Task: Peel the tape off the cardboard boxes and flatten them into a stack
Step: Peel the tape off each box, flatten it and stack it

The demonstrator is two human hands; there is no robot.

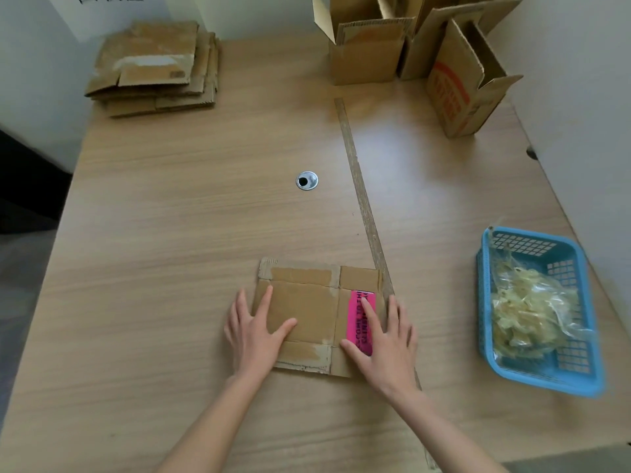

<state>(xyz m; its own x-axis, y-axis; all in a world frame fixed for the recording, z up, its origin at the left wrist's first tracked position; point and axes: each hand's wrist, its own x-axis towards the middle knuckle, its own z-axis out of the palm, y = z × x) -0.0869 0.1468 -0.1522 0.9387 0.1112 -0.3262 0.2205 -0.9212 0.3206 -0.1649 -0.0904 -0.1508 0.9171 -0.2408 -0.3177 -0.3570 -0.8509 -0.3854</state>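
Note:
A flattened cardboard box (304, 312) with a pink label (356, 315) lies flat on the table near the front edge. My left hand (254, 332) rests palm down on its left part, fingers spread. My right hand (386, 339) presses flat on its right part, the forefinger lying over the pink label. Neither hand grips anything. A stack of flattened boxes (155, 68) sits at the far left corner. Several upright open boxes (367, 46) stand at the far right, one with orange print (454, 97).
A blue plastic basket (566, 373) full of crumpled peeled tape stands at the right edge. A metal cable grommet (306, 180) sits mid-table. A worn seam strip (362, 196) runs from the far boxes toward me. The wooden table (170, 216) meets white walls at left and right.

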